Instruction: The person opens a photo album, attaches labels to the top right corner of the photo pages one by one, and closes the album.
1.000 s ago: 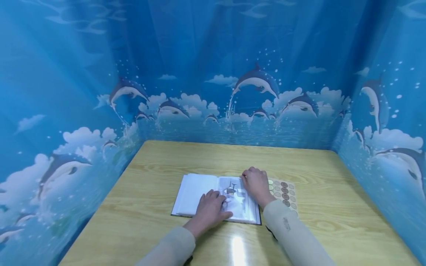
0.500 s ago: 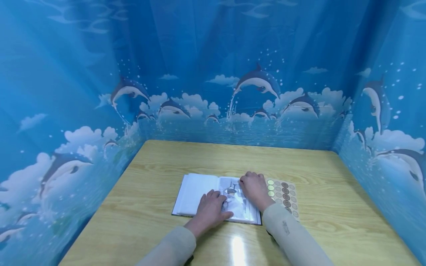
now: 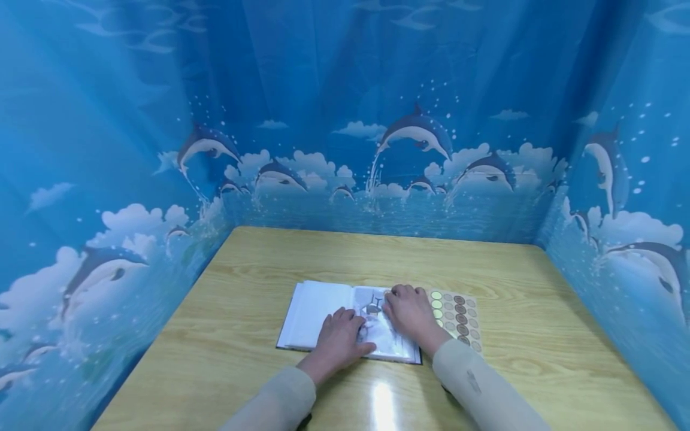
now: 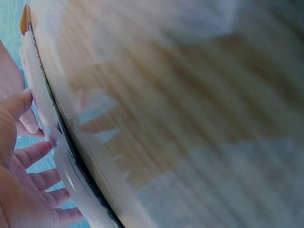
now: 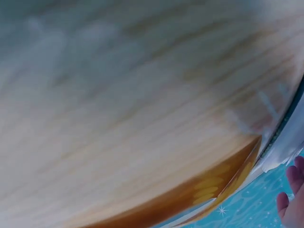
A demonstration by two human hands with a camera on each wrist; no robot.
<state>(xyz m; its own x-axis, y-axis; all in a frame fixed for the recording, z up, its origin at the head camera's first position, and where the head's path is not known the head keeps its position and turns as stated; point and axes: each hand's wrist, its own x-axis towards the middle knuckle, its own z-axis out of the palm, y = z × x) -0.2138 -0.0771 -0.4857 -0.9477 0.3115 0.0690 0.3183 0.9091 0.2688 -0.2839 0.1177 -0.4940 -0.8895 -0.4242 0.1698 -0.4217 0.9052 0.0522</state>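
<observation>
White paper is filling the open book (image 3: 323, 299), a flat oblong block with a thin dark cover edge running beneath its smooth pages. The left page (image 3: 309, 326) is looking plain and matte, while the right page (image 3: 390, 344) is carrying a pale grey picture (image 3: 372, 309) and catching the light with a glossy, plastic-like sheen. The book is lying on the table (image 3: 215, 347), whose yellowish wood-grain top is shining with a bright streak on the side near you.

Your left hand (image 3: 339, 342) is resting over the middle of the book, its fingers apart and its thumb reaching across the lower part of the right page. Your right hand (image 3: 411, 311) is bending its fingers down onto the upper right of that page, just beside the picture; the fingertips are turning out of sight, so I cannot tell whether they are pinching anything.

A tan sheet (image 3: 455, 326) is lying right of the book, partly behind that hand, bearing columns of round yellow-green, beige and brown discs (image 3: 461, 318). Pale sleeves (image 3: 280, 395) are covering your forearms. A blue cloth curtain (image 3: 323, 90) is hanging around the table, printed with leaping dolphins (image 3: 417, 127).
</observation>
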